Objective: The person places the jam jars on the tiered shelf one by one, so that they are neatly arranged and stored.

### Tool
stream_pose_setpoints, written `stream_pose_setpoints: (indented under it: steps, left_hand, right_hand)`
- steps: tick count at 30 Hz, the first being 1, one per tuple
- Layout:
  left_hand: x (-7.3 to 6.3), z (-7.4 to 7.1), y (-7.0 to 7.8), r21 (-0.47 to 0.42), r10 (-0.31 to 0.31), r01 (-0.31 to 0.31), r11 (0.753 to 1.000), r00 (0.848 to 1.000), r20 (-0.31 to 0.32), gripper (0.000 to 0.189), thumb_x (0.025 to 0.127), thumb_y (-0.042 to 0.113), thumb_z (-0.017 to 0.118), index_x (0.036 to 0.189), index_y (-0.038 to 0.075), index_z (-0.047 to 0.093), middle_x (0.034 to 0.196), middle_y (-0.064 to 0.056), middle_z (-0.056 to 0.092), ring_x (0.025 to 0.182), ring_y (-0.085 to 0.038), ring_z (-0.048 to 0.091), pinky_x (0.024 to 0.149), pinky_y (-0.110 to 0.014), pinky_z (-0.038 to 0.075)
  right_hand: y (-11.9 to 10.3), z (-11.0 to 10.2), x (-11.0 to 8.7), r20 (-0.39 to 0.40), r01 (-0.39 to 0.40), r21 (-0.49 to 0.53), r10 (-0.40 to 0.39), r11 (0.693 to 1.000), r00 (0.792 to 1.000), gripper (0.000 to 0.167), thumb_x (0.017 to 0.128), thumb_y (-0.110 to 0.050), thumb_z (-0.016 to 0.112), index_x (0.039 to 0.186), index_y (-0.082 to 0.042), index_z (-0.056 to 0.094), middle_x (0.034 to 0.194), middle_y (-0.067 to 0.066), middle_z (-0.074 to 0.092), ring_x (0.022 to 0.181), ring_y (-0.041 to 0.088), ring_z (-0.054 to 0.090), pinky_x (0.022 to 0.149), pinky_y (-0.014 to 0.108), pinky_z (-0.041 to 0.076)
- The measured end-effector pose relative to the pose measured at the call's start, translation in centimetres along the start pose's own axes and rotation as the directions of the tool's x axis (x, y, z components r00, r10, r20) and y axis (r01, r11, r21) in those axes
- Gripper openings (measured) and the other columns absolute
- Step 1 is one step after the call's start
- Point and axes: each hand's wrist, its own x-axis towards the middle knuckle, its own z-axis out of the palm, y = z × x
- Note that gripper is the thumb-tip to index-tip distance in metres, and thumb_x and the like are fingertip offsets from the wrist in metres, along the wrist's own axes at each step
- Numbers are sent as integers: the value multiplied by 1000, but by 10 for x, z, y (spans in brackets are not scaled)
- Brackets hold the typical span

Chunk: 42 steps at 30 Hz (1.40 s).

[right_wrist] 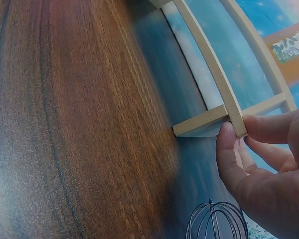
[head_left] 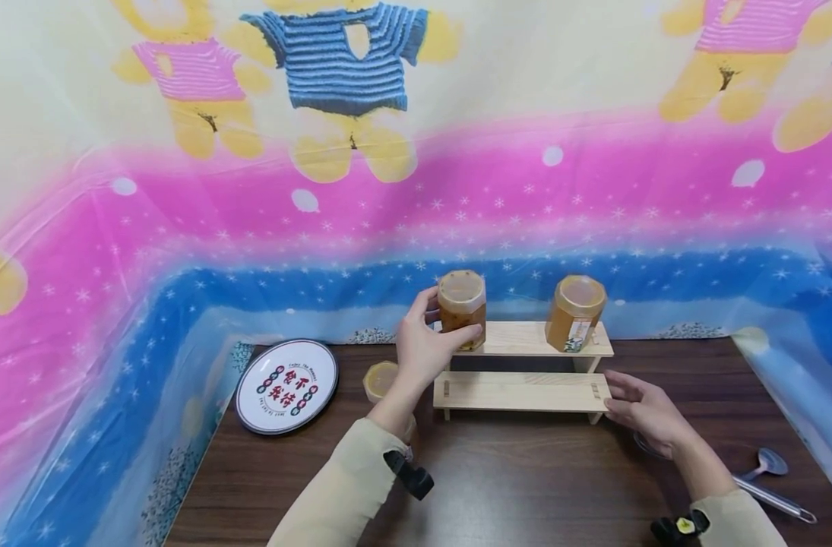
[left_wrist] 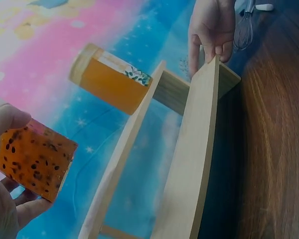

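Note:
My left hand (head_left: pixel 425 346) grips a clear jar (head_left: pixel 465 308) between thumb and fingers, at the left end of the upper board of a two-step wooden rack (head_left: pixel 521 391). Dark seeds fleck the orange contents of this jar in the left wrist view. A second jar (head_left: pixel 576 313), amber with a leafy label, stands on the right end of that upper board. At the rack's right side, my right hand (head_left: pixel 644 414) pinches the end of the lower board, thumb and fingers on opposite faces of it in the right wrist view.
A third jar (head_left: pixel 380 377) stands left of the rack, partly hidden by my left forearm. Farther left lies a white plate (head_left: pixel 254 399) with a dark rim and red characters. A whisk (right_wrist: pixel 217 221) and a metal utensil with a broad head (head_left: pixel 771 461) lie at the right.

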Motion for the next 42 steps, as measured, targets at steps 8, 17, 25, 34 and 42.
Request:
stream_pose_setpoints:
  steps: [8, 17, 25, 34, 42]
  left_hand:
    - [4, 24, 2, -38, -13, 13, 999, 1000, -2, 74, 76, 29, 95, 141, 23, 60, 124, 1, 65, 111, -19, 65, 87, -41, 58]
    - [4, 51, -2, -24, -74, 74, 997, 997, -16, 77, 76, 28, 96, 144, 23, 58, 127, 1, 65, 113, -19, 65, 92, -42, 56]
    - [4, 64, -8, -6, -115, 115, 993, 993, -35, 77, 77, 28, 95, 144, 23, 57, 129, 1, 65, 114, -19, 66, 95, -42, 55]
    - [4, 70, -12, 14, -116, 117, 993, 992, -45, 76, 75, 28, 96, 141, 23, 59, 126, 3, 66, 112, -17, 66, 96, -39, 54]
    - [2, 69, -9, 11, -135, 135, 991, 991, -24, 76, 77, 29, 95, 143, 23, 57, 131, 2, 64, 118, -18, 64, 100, -39, 52]
  right_hand:
    - [2, -1, -1, -4, -8, -8, 8, 1000, 1000, 68, 105, -2, 58, 162, 6, 21, 151, 41, 36, 118, 26, 64, 93, 34, 57]
    - [0, 1, -2, -1, -7, 9, 7, 1000, 1000, 68, 104, -1, 57, 161, 6, 20, 151, 42, 36, 117, 24, 64, 93, 33, 57]
    - [-3, 2, 0, -6, -17, -2, 17, 1000, 1000, 68, 104, -1, 57, 162, 6, 21, 152, 41, 35, 118, 26, 64, 93, 33, 57]
    - [-5, 1, -2, 4, -2, 9, 2, 1000, 1000, 69, 104, -1, 58, 161, 7, 20, 152, 42, 35, 117, 25, 64, 94, 35, 57]
    - [-3, 0, -2, -3, -3, 21, 3, 1000, 1000, 68, 104, 0, 57, 161, 7, 20, 151, 42, 36, 115, 22, 65, 93, 33, 57]
